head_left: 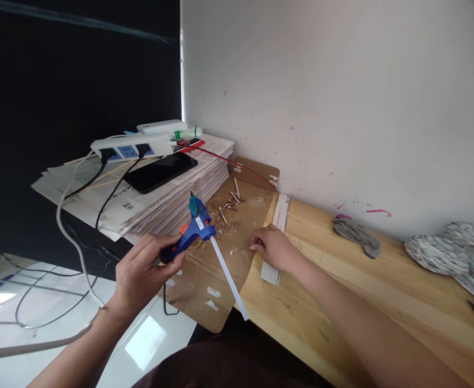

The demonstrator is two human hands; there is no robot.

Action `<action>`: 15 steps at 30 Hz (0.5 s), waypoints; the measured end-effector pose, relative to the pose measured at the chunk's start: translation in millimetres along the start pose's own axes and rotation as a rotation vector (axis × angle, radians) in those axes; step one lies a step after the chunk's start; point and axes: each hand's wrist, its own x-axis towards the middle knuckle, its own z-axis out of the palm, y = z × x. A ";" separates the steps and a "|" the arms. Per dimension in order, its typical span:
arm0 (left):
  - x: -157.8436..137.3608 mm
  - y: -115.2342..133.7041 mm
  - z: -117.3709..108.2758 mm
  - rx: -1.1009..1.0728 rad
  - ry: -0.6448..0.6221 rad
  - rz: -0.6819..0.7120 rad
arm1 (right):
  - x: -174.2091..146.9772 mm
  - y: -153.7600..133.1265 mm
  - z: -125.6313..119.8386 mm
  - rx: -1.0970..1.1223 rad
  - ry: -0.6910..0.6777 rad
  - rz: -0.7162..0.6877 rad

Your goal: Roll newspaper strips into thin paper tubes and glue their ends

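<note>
My left hand (pixel 144 267) is wrapped around the handle of a blue glue gun (pixel 192 229). The gun's nozzle points up and away from me. A long whitish glue stick (pixel 229 280) sticks out of its back end toward me. My right hand (pixel 272 246) is over the near table edge with its fingers curled together; what they hold, if anything, is hidden. Beneath that hand lies a flat white printed strip (pixel 270 274) on the wooden table. Brown scraps and thin white sticks (pixel 237 188) lie scattered on the cardboard sheet (pixel 199 299) beyond the gun.
A stack of papers (pixel 172 207) at left bears a power strip (pixel 134 150) and a black phone (pixel 161 172). Cords hang down on the left. Right of my arm, a grey cloth piece (pixel 356 236) and a woven bundle (pixel 439 248) lie by the wall.
</note>
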 end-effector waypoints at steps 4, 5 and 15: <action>-3.5 -3.5 0.0 0.003 -0.019 0.002 | 23.1 0.6 -3.4 -0.063 0.004 -0.042; -4.3 -3.9 0.2 0.000 -0.022 0.004 | 33.0 0.6 -5.4 -0.074 0.027 -0.046; -8.7 -8.9 -1.2 -0.026 -0.057 -0.002 | 104.1 -22.7 -5.3 -0.165 0.086 -0.126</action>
